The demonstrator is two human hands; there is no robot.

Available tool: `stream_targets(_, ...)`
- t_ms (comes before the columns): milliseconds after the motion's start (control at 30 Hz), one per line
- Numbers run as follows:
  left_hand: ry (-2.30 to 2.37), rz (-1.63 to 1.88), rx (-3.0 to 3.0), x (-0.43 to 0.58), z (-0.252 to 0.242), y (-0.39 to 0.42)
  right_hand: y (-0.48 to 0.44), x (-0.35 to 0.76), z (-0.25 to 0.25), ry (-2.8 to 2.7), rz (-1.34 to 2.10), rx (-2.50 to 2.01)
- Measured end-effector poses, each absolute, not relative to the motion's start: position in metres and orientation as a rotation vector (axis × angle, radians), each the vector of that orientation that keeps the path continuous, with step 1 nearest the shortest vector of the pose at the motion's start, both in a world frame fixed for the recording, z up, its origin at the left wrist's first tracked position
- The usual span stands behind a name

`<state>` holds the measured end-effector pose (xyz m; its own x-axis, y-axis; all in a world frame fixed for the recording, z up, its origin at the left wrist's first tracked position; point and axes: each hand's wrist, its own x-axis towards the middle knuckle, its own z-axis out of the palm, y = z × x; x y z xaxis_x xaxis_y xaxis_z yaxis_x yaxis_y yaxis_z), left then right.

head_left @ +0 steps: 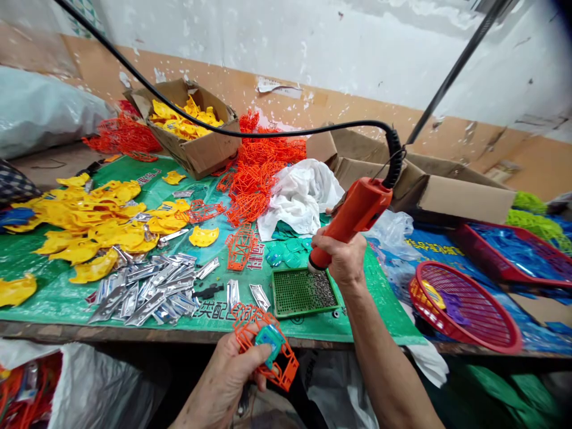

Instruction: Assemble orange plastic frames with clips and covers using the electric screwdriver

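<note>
My right hand (342, 257) is closed around an orange electric screwdriver (355, 217) with a black coiled cable, its tip down over a green screw tray (300, 293) holding small screws at its right side. Near the table's front edge, my left hand (232, 369) grips an orange plastic lattice frame (263, 345), the thumb pressing a teal plastic piece (270, 339) onto it.
Yellow plastic parts (89, 220) and several silver metal pieces (147, 289) lie at left on the green mat (53, 298). Orange frames (259, 173), a white cloth (299, 196), cardboard boxes (196, 149) and teal pieces sit behind. Red baskets (469, 310) stand at right.
</note>
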<state>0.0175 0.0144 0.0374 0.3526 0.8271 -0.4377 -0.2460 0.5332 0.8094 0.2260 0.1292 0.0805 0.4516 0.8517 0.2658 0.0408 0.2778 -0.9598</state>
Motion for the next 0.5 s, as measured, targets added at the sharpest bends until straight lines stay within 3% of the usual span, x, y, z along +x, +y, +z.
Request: stream_targets(500,1.002,0.745,0.662,0.0174,0.0361,0.0158,0.1271,0.2236,0.0804,-0.96,0.676,-1.176)
